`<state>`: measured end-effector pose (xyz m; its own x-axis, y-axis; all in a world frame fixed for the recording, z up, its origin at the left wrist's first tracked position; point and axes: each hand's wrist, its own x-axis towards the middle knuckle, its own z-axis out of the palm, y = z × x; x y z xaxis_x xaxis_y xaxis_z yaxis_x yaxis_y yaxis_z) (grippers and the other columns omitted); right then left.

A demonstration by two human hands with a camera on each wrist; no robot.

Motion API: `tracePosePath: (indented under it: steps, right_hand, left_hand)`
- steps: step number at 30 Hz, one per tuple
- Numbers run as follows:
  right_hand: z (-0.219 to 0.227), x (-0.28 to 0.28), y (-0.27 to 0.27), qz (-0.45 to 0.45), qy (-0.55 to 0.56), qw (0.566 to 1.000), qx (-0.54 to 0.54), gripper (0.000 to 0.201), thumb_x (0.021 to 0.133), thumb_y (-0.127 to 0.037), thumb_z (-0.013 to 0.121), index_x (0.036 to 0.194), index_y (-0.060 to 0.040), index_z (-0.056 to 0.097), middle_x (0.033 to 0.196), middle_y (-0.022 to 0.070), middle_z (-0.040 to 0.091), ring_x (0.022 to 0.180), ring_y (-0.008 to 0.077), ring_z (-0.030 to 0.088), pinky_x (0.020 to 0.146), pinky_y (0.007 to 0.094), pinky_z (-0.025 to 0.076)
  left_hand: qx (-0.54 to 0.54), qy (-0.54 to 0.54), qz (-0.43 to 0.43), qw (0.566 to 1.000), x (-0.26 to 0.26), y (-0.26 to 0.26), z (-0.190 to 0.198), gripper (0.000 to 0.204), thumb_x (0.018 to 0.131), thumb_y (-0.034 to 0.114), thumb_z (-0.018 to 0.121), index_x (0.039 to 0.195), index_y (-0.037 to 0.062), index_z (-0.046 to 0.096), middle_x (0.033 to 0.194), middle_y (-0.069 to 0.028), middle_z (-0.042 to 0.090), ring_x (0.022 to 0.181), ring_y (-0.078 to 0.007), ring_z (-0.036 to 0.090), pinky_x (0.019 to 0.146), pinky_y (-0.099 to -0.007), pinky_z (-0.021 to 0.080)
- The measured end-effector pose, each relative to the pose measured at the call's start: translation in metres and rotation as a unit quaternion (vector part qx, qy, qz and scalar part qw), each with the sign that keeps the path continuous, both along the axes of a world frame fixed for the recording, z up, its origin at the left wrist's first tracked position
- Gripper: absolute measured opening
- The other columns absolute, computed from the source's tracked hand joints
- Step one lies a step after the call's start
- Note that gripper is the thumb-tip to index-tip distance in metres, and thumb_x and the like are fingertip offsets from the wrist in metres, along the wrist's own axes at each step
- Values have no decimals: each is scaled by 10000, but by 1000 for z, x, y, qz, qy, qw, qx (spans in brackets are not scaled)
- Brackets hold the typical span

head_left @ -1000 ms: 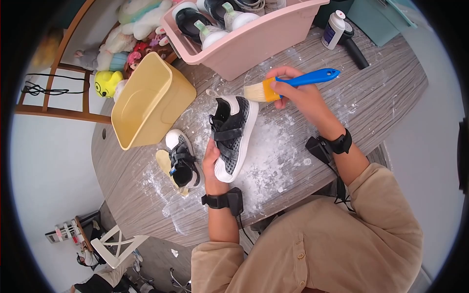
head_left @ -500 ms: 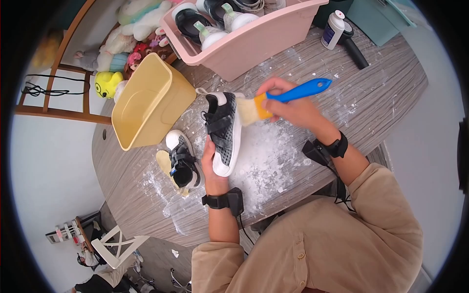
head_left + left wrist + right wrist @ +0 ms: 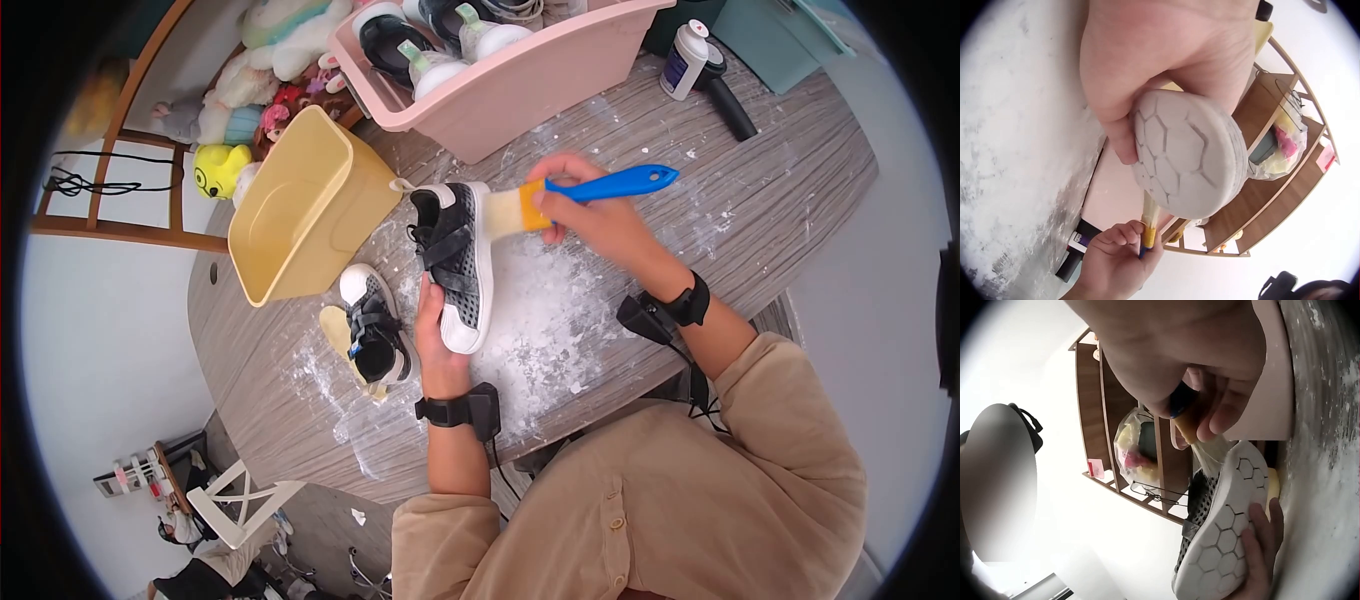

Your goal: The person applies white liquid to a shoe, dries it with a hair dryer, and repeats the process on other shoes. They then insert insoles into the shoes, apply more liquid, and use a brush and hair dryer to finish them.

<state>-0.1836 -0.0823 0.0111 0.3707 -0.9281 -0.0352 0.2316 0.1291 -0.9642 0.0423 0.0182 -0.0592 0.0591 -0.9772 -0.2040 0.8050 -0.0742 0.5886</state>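
"Grey wood-grain counter (image 3: 770, 200), dusted white, carrying a pink bin (image 3: 550, 95). And the black-and-white sneaker (image 3: 458, 268)?"

"Above the counter, toe end gripped by the left hand (image 3: 436, 348)."

"And the right hand (image 3: 598, 218)?"

"Its fingers pinch a blue-handled paintbrush (image 3: 610, 185), bristles (image 3: 505, 213) against the sneaker's side."

A tan shirt (image 3: 700, 490) has short sleeves (image 3: 790, 410) and buttons (image 3: 616, 524); black wrist straps (image 3: 689, 301) carry boxy units (image 3: 485, 411) and cables (image 3: 503, 477).
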Motion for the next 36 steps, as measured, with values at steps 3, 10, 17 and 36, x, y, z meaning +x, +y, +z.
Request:
tracePosePath:
  steps: [3, 10, 17, 36]
  right_hand:
    - [-2, 4, 9, 126, 10, 992, -16, 212, 869, -148, 615, 1042, -41, 554, 733, 35, 610, 584, 81, 590, 511, 209, 465]
    - [8, 0, 16, 240, 26, 970, -1, 222, 863, -141, 624, 1042, -31, 555, 763, 57, 633, 585, 95, 602, 504, 215, 470]
    - [-1, 6, 6, 59, -11, 998, 30, 212, 868, -137, 624, 1026, -21, 543, 761, 61, 629, 583, 98, 600, 507, 219, 475]
    - [0, 4, 12, 218, 22, 975, -18, 241, 874, -82, 616, 1082, -19, 511, 846, 89, 650, 656, 100, 622, 559, 227, 518]
  left_hand:
    - [11, -11, 22, 1000, 2, -2, -4, 470, 910, 200, 562, 1335, 55, 424, 1258, -100, 556, 1119, -246, 560, 984, -381, 437]
    - [25, -11, 40, 999, 2, -3, -4, 433, 932, 291, 533, 1261, 12, 502, 1227, -135, 587, 1121, -283, 564, 1005, -422, 414]
    - [9, -40, 48, 998, -5, -4, 1, 416, 939, 286, 525, 1252, 14, 504, 1216, -132, 592, 1102, -277, 577, 999, -418, 423]
    - [44, -54, 74, 995, -4, -7, -1, 346, 952, 254, 501, 1230, 49, 502, 1156, -90, 606, 1028, -228, 597, 921, -385, 460]
